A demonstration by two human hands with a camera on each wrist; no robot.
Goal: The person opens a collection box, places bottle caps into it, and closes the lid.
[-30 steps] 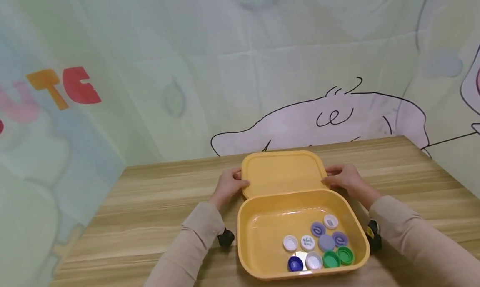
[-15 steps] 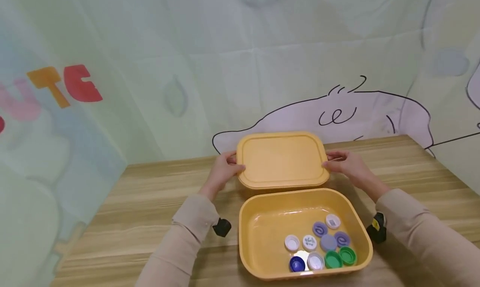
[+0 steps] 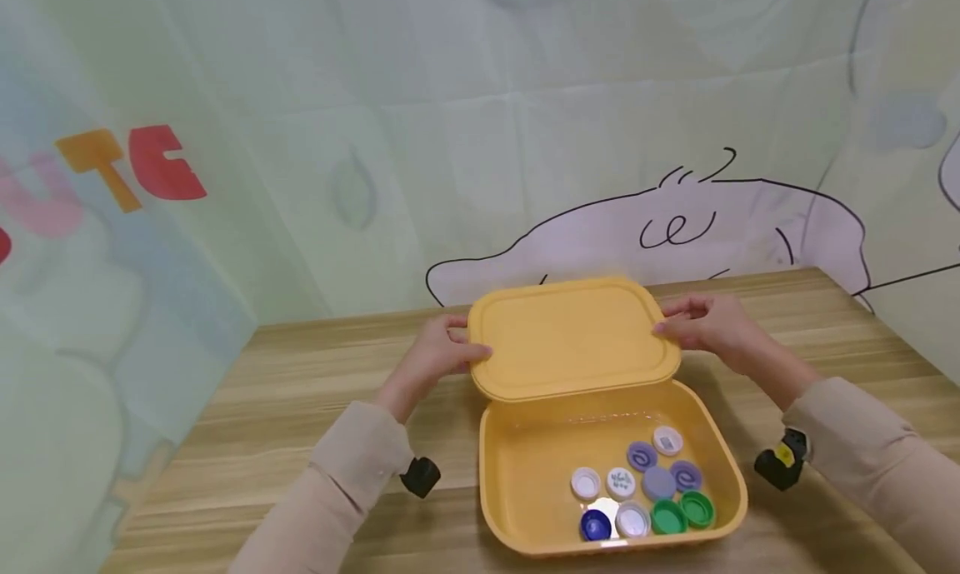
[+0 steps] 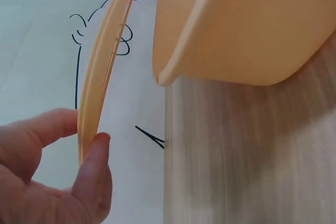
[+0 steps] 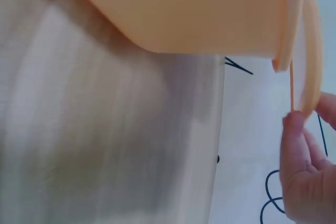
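Observation:
Between both hands hangs a yellow lid [image 3: 570, 336], raised above the back of a yellow plastic box [image 3: 491, 474] and overlapping its far rim in the head view. My left hand [image 3: 433, 353] pinches the lid's left edge between thumb and fingers, as the left wrist view also shows. On the opposite edge, my right hand [image 3: 708, 328] pinches it the same way. Inside the box lie several bottle caps: white ones [image 3: 585, 483], purple ones [image 3: 659, 482], green ones [image 3: 668, 516] and one dark blue cap [image 3: 596, 525]. Most sit toward the right and front.
The box stands on a wood-grain table [image 3: 322, 441] near its front. Behind the table hangs a printed cloth backdrop [image 3: 420, 182] with cartoon outlines and coloured letters. A small black device [image 3: 420, 476] sits at the left wrist and another black device [image 3: 782, 459] at the right.
Both hands first lifted the lid and carried it back from the box, then brought it forward over the far rim. It now tilts, its right side nearer. The caps stay put.

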